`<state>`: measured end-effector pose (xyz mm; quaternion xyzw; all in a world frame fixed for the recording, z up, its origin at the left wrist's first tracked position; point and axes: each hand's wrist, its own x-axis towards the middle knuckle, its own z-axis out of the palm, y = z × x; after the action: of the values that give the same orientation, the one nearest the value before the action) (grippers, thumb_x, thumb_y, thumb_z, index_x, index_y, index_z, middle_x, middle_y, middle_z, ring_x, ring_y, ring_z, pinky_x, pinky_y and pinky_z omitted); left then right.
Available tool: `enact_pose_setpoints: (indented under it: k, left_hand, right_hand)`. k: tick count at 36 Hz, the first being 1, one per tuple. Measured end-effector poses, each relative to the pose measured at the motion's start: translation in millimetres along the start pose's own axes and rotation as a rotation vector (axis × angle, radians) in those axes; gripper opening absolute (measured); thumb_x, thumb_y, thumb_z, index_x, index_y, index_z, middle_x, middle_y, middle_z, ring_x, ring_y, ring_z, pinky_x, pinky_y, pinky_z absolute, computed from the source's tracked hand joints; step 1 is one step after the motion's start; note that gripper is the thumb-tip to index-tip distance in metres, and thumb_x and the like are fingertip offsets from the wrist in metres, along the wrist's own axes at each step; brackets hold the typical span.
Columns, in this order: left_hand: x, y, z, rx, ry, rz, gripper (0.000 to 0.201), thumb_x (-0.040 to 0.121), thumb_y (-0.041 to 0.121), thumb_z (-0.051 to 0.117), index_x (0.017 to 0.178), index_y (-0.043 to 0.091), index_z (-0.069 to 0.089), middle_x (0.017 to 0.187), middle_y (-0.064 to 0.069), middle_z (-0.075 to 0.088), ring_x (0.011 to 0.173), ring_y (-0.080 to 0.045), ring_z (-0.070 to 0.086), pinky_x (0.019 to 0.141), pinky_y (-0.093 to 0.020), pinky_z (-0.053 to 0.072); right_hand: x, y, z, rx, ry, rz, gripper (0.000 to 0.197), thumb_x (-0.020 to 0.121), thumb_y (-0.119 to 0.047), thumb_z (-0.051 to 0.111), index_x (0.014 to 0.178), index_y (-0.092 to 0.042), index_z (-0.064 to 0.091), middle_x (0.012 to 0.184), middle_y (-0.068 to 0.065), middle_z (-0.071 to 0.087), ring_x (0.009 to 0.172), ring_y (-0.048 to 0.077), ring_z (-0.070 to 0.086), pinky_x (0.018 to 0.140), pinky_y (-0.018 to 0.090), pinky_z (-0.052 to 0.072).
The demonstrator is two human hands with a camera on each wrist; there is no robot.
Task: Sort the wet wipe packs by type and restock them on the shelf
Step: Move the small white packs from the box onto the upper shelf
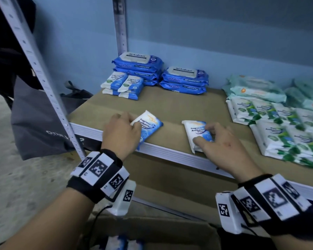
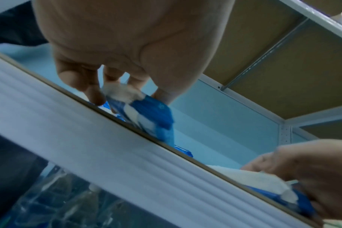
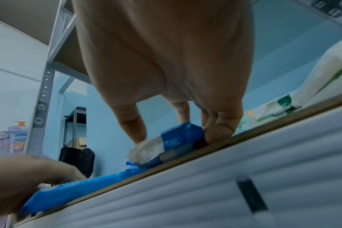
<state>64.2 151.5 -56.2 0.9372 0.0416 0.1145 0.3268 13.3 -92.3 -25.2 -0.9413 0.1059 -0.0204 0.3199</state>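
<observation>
Wipe packs lay at the shelf [image 1: 170, 152] edge, left hand [image 1: 122, 132] gripping one [image 1: 149, 126], right hand [image 1: 224, 143] pinching another [image 1: 197, 134], likely bound for the matching stack [image 1: 123, 86].

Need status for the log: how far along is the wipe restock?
Done: antabax packs stacked at the back, green packs laid at right. In hand: left hand and right hand each grip a small antibacterial pack at the shelf edge. Left: more packs in the box below.
</observation>
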Motion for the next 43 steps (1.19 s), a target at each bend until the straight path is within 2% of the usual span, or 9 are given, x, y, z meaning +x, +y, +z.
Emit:
enact_pose_setpoints:
  k: [3, 6, 9, 14, 20, 26, 32, 37, 43]
  left_hand:
    - [2, -4, -6, 0.064, -0.006, -0.004, 0.027, 0.089, 0.037, 0.051, 0.102, 0.024, 0.071, 0.107, -0.008, 0.065, 0.104, -0.025, 0.054, 0.089, -0.037, 0.044]
    - [0, -2, -12, -0.006, -0.017, -0.037, 0.028, 0.090, 0.037, 0.057, 0.108, 0.022, 0.072, 0.105, 0.000, 0.071, 0.102, -0.020, 0.060, 0.084, -0.030, 0.046]
    - [-2, 2, -15, -0.049, -0.009, -0.044, 0.034, 0.087, 0.038, 0.063, 0.116, 0.020, 0.069, 0.101, 0.005, 0.070, 0.102, -0.016, 0.060, 0.088, -0.027, 0.045]
    - [-10, 11, -11, -0.101, -0.032, 0.027, 0.022, 0.084, 0.034, 0.066, 0.098, 0.021, 0.076, 0.086, 0.010, 0.071, 0.090, -0.011, 0.063, 0.082, -0.025, 0.046]
    - [-21, 22, -3, -0.192, -0.062, 0.111, 0.026, 0.081, 0.041, 0.076, 0.098, 0.021, 0.075, 0.083, 0.011, 0.071, 0.081, -0.002, 0.064, 0.082, -0.020, 0.049]
    - [-27, 29, 7, -0.296, -0.124, 0.164, 0.028, 0.083, 0.039, 0.075, 0.104, 0.020, 0.075, 0.085, 0.013, 0.071, 0.077, 0.002, 0.065, 0.083, -0.023, 0.054]
    - [-22, 18, 1, -0.339, -0.186, 0.160, 0.023, 0.088, 0.010, 0.064, 0.109, 0.016, 0.072, 0.090, 0.006, 0.074, 0.076, -0.005, 0.070, 0.084, -0.029, 0.057]
    - [-15, -2, -14, -0.149, -0.144, 0.241, 0.031, 0.082, 0.007, 0.065, 0.110, 0.020, 0.071, 0.094, 0.012, 0.071, 0.083, 0.001, 0.064, 0.087, -0.019, 0.051]
    - [2, -32, -35, 0.178, -0.103, 0.295, 0.031, 0.082, 0.024, 0.067, 0.113, 0.025, 0.068, 0.112, 0.007, 0.065, 0.103, -0.016, 0.058, 0.093, -0.035, 0.047]
  right_hand:
    - [-2, 3, -3, 0.000, -0.022, -0.031, 0.057, 0.078, -0.045, 0.067, 0.131, -0.032, 0.050, 0.116, -0.005, 0.043, 0.100, 0.012, 0.053, 0.081, 0.038, 0.054]
    - [-3, 6, -5, -0.052, -0.040, -0.085, 0.066, 0.073, -0.045, 0.073, 0.134, -0.032, 0.049, 0.114, -0.004, 0.044, 0.099, 0.013, 0.056, 0.079, 0.029, 0.046]
    - [-2, 10, -8, -0.064, -0.032, -0.130, 0.066, 0.073, -0.045, 0.077, 0.133, -0.030, 0.053, 0.114, -0.003, 0.048, 0.101, 0.015, 0.057, 0.081, 0.026, 0.039]
    - [3, 15, -7, -0.115, -0.011, -0.203, 0.057, 0.085, -0.042, 0.072, 0.136, -0.024, 0.057, 0.116, -0.001, 0.053, 0.108, 0.019, 0.056, 0.093, 0.028, 0.040]
    - [5, 9, 5, -0.012, 0.142, -0.275, 0.047, 0.089, -0.035, 0.070, 0.132, -0.019, 0.062, 0.127, -0.002, 0.056, 0.112, 0.019, 0.056, 0.104, 0.037, 0.043]
    - [1, -8, 20, 0.104, 0.229, -0.361, 0.044, 0.088, -0.035, 0.072, 0.128, -0.019, 0.065, 0.120, -0.008, 0.057, 0.100, 0.010, 0.055, 0.093, 0.023, 0.045]
    - [-4, -22, 34, 0.066, 0.206, -0.395, 0.043, 0.079, -0.045, 0.078, 0.114, -0.021, 0.070, 0.106, -0.009, 0.056, 0.079, 0.000, 0.053, 0.072, 0.004, 0.037]
    - [-8, -32, 42, -0.032, 0.205, -0.404, 0.044, 0.080, -0.053, 0.074, 0.112, -0.023, 0.069, 0.104, -0.010, 0.049, 0.087, 0.008, 0.054, 0.081, 0.021, 0.044]
    - [-16, -34, 36, -0.188, 0.221, -0.511, 0.041, 0.085, -0.039, 0.066, 0.122, -0.022, 0.063, 0.120, -0.002, 0.046, 0.103, 0.021, 0.051, 0.084, 0.034, 0.049]
